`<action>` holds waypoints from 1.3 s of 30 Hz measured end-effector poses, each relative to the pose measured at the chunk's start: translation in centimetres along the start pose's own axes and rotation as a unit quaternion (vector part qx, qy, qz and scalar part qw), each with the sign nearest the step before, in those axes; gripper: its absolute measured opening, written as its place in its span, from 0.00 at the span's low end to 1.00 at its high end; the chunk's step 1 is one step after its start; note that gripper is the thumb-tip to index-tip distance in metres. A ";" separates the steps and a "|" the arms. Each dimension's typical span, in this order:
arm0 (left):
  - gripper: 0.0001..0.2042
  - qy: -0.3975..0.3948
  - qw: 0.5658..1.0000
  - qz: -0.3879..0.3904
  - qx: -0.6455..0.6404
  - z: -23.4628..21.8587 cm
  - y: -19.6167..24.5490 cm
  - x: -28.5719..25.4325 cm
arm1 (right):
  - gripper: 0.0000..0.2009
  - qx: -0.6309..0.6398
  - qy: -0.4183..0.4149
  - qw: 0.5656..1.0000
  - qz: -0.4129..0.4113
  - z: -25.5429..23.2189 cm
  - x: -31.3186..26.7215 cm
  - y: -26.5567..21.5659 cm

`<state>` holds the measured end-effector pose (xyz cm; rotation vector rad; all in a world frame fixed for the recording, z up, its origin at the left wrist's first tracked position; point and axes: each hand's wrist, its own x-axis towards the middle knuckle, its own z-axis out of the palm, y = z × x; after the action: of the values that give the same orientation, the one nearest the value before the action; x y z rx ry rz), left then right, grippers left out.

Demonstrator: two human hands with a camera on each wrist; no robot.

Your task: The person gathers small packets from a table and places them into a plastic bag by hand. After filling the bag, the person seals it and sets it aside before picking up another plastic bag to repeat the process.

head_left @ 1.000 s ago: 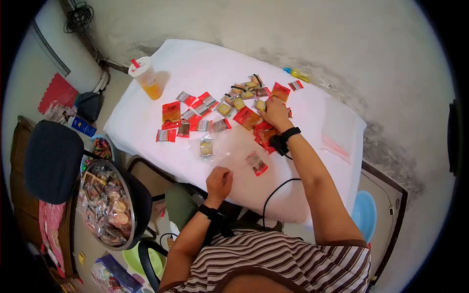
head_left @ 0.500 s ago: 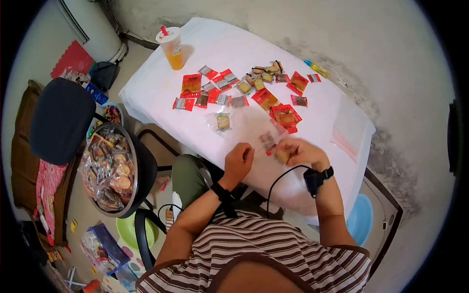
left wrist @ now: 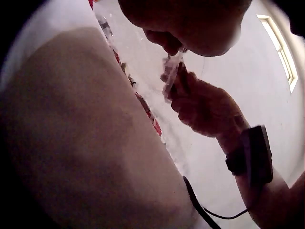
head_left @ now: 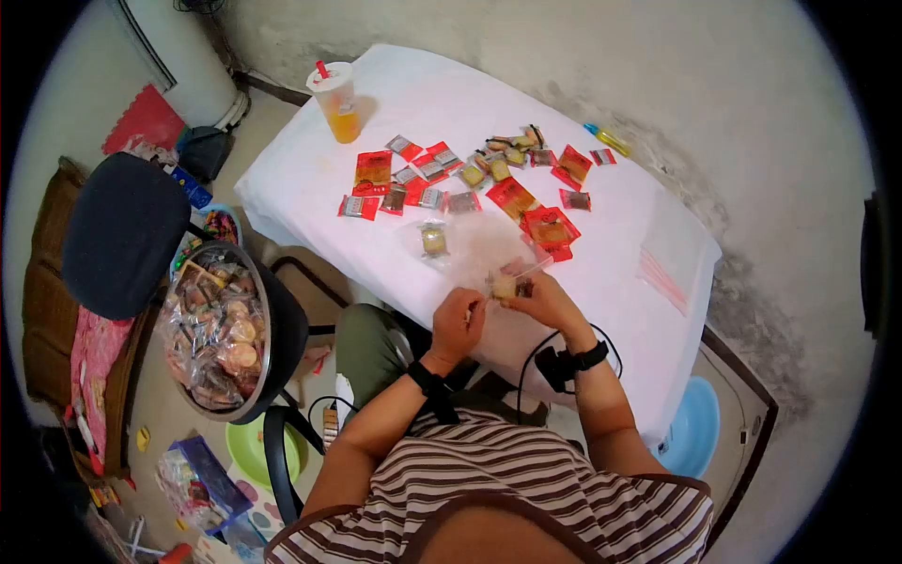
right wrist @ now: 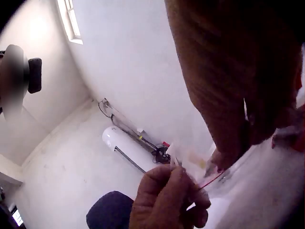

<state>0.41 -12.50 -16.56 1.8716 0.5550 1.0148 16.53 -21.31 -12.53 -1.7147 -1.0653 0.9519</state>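
My left hand (head_left: 458, 324) pinches the edge of a clear zip bag with a red strip (right wrist: 209, 182), low over the front of the white-covered table (head_left: 620, 338). At the bag's mouth, my right hand (head_left: 545, 301) holds a small wrapped yellow snack (head_left: 505, 285) with thumb and fingers. In the left wrist view the right hand (left wrist: 205, 105) faces the left one closely, with clear plastic (left wrist: 171, 86) between them. Beyond the hands lie another wrapped yellow snack (head_left: 433, 240) and flat red packets (head_left: 551, 228).
Red and grey sachets (head_left: 434, 167) and more yellow snacks (head_left: 498, 169) spread across the table. A lidded cup of orange drink (head_left: 335, 103) stands at the far left. Red-striped zip bags (head_left: 663, 280) lie at right. A bowl of wrapped snacks (head_left: 221, 329) sits beside the table.
My right hand has come back from the packets at the far side to the left hand, bringing a yellow snack to the bag. The left hand stays near the table's front edge.
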 end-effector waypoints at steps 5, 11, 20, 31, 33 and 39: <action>0.05 -0.011 0.989 0.147 -0.005 1.9 -0.5 -0.7 | 0.22 0.063 0.110 0.992 -0.028 3.4 2.3 0.9; 0.05 -0.041 0.998 0.035 -0.010 1.2 -0.2 -1.5 | 0.25 0.184 0.065 0.978 0.072 5.0 6.3 3.7; 0.04 -0.022 1.000 -0.015 -0.013 0.3 -0.5 0.2 | 0.28 0.100 0.122 0.986 -0.061 6.0 10.2 4.4; 0.09 -0.030 0.995 0.081 0.057 -1.8 -0.6 2.4 | 0.23 -0.155 0.061 0.972 -0.166 2.4 3.0 3.4; 0.12 0.044 0.982 0.107 0.147 -2.9 -1.2 4.9 | 0.21 -0.153 0.068 0.974 -0.156 2.0 1.9 2.5; 0.24 -0.106 0.935 0.134 0.312 -3.9 -3.3 9.0 | 0.14 -0.229 0.145 0.955 -0.121 1.3 -1.4 1.3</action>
<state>2.34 -2.50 -14.68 2.6447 0.5400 0.8440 15.19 -22.52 -13.98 -1.9581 -1.3264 0.2950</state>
